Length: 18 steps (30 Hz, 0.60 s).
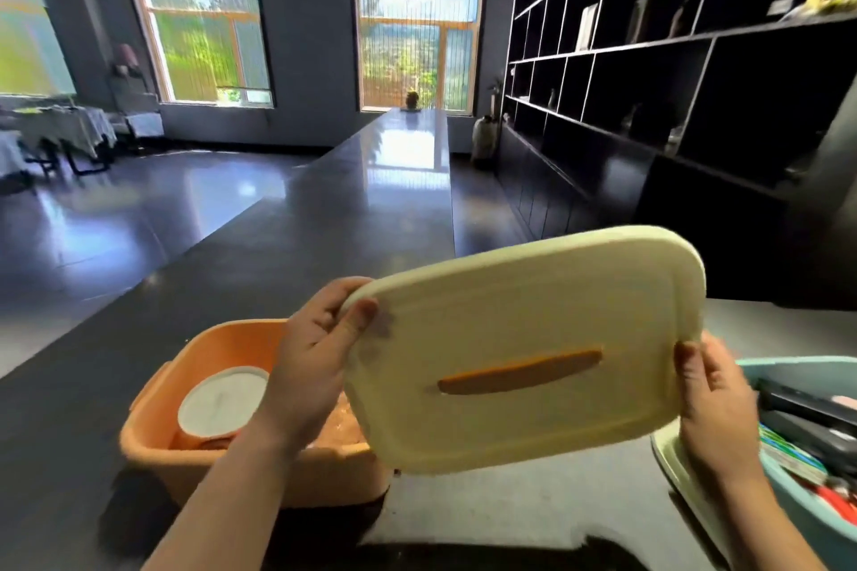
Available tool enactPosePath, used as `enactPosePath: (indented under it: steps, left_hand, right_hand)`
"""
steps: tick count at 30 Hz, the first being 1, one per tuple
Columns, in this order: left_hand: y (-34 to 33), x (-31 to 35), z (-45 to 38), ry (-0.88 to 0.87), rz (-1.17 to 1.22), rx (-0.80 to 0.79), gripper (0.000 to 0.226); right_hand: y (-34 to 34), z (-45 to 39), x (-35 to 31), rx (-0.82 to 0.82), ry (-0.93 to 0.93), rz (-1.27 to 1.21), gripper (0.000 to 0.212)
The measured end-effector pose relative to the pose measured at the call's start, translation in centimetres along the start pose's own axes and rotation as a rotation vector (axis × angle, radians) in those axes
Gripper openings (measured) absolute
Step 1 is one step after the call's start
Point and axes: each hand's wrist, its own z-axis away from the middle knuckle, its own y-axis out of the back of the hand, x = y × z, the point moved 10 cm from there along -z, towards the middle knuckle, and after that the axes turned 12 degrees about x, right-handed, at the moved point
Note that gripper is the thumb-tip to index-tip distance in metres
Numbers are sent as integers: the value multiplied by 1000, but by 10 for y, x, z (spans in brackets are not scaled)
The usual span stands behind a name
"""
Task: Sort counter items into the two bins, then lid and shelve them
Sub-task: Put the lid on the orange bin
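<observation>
Two hands gripping the smooth cream lid (524,348) by its short ends, left hand (320,348) and right hand (714,394) well apart, holding it tilted, long axis crosswise, just right of and above the glossy orange bin (153,440), left hand nearer that bin, teal bin (788,371) right of the lid, dark shelving (649,60) far beyond.

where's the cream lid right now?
In the head view, the cream lid is held tilted in mid-air by both hands, left hand at its left edge, right hand at its right, between the orange bin and the teal bin.
</observation>
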Motion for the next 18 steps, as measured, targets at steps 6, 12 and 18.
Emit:
enactPosePath:
  steps: [6,12,18]
  left_hand:
    - [39,-25,-9,-15,-321,45,29]
    - [70,-91,28,158,-649,-51,24]
    - [58,-106,26,134,-673,-91,45]
  right_hand:
    - [-26,19,19,39,-219,-244,30]
    - [-31,40,70,122,-455,-24,41]
    - [-45,72,88,124,-683,105,46]
